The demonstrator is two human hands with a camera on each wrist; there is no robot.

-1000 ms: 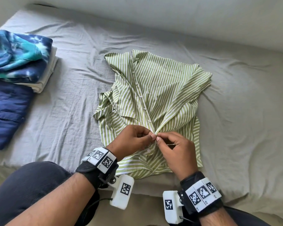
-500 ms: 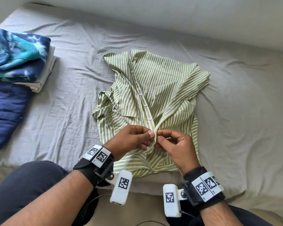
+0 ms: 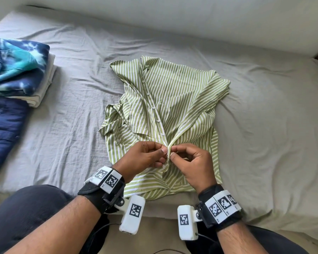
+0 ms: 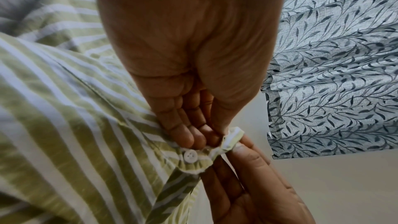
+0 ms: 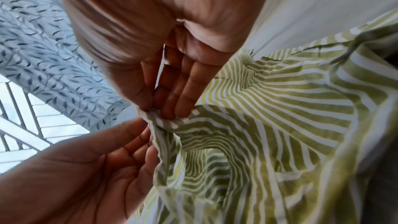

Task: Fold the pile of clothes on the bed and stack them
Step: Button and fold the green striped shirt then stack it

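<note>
A green-striped shirt (image 3: 173,110) lies front-up on the bed (image 3: 264,125), rumpled, its collar toward the far side. The left hand (image 3: 143,156) pinches the button edge of the front opening, thumb and fingers curled on the cloth just above a white button (image 4: 190,155). The right hand (image 3: 193,164) pinches the facing edge the same way, so the fingertips of both hands meet at the placket (image 3: 169,149), lifted slightly off the bed. At the left sits a folded stack (image 3: 20,70), tie-dye on top, beside a navy garment (image 3: 2,129).

Left hand (image 3: 141,156) and right hand (image 3: 193,162) meet fingertip to fingertip — both pinching.
</note>
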